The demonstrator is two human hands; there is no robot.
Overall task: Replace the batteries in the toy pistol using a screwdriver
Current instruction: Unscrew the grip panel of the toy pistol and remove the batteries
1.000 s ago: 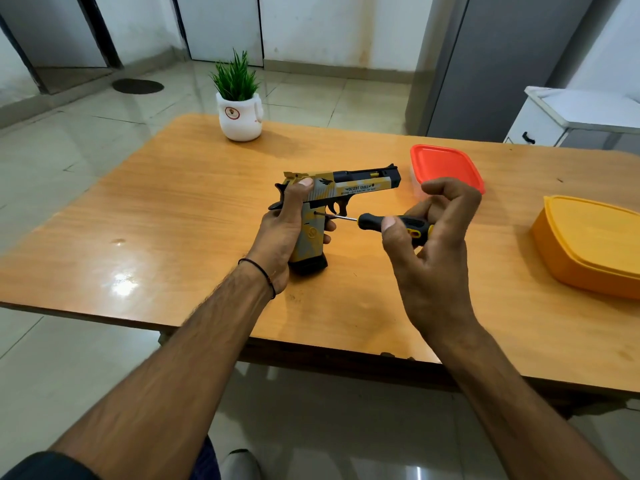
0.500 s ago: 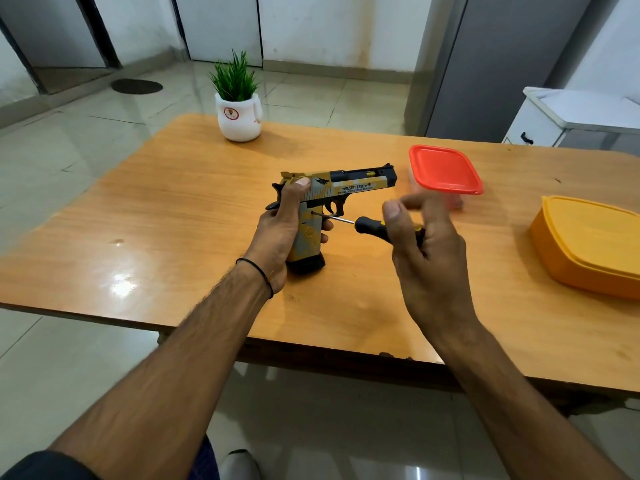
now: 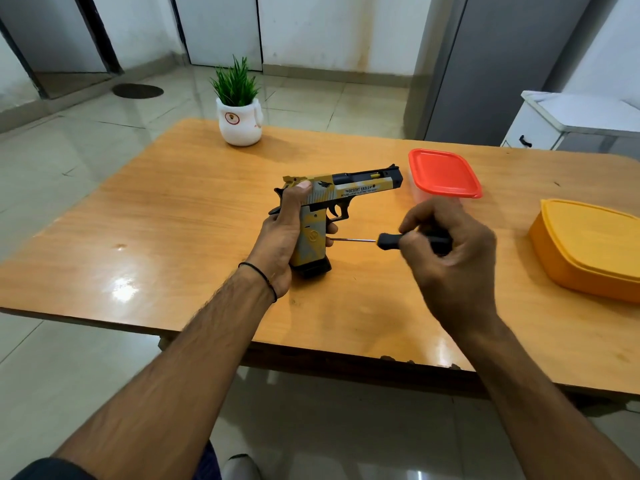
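A yellow, grey and black toy pistol (image 3: 349, 188) stands upright with the base of its grip on the wooden table (image 3: 166, 216), barrel pointing right. My left hand (image 3: 284, 237) wraps around the grip from the left, thumb up near the slide. My right hand (image 3: 450, 258) is closed on the black handle of a small screwdriver (image 3: 388, 241). The thin metal shaft runs level to the left, and its tip meets the lower right side of the grip beside my left fingertips.
A clear box with a red lid (image 3: 443, 173) sits just right of the barrel. An orange lidded container (image 3: 588, 247) lies at the right edge. A white pot with a green plant (image 3: 239, 116) stands at the back. The table's near edge runs below my wrists.
The screwdriver has dropped from near the trigger guard to the lower grip. My right hand's fingers have curled shut around the handle. The pistol stays upright in my left hand.
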